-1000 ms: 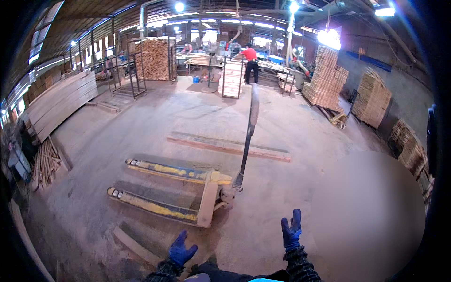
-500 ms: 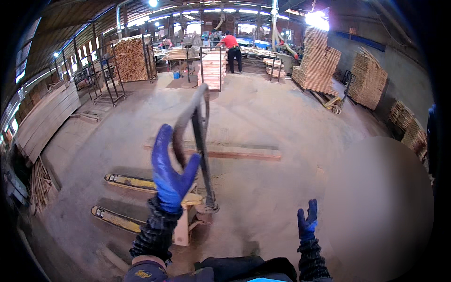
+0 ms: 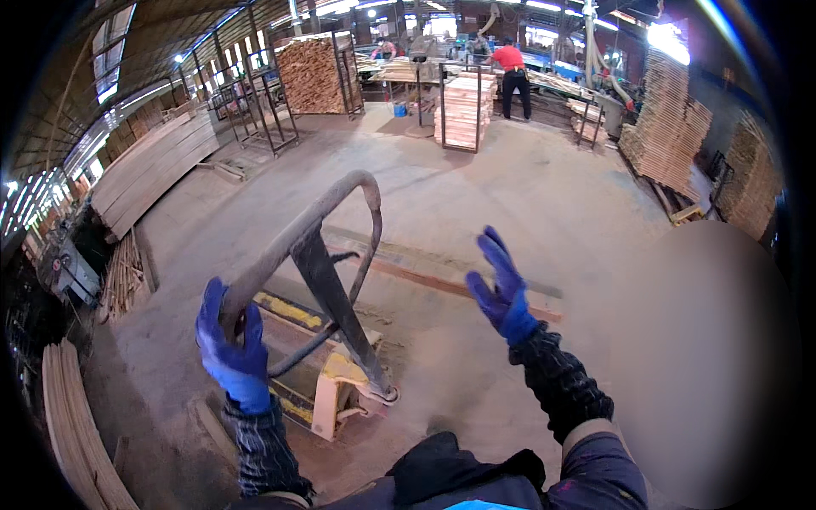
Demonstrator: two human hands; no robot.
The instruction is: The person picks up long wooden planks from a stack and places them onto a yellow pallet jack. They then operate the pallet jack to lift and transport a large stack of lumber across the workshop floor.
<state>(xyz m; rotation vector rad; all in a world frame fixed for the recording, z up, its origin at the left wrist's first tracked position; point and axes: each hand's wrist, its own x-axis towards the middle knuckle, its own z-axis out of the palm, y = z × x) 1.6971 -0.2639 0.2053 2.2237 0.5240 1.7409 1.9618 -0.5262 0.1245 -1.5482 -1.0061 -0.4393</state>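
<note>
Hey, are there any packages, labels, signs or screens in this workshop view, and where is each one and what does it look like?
None that can be made out: no package, label, sign or screen shows.
The left hand grips the pallet jack handle, a bare grey metal loop.
The right hand is raised, open, holding nothing.
Behind stand unwrapped stacks of wooden boards.

Pallet jack handle [image 3: 323,229] in left hand [image 3: 229,344] (right hand [image 3: 501,289] beside, apart).
</note>
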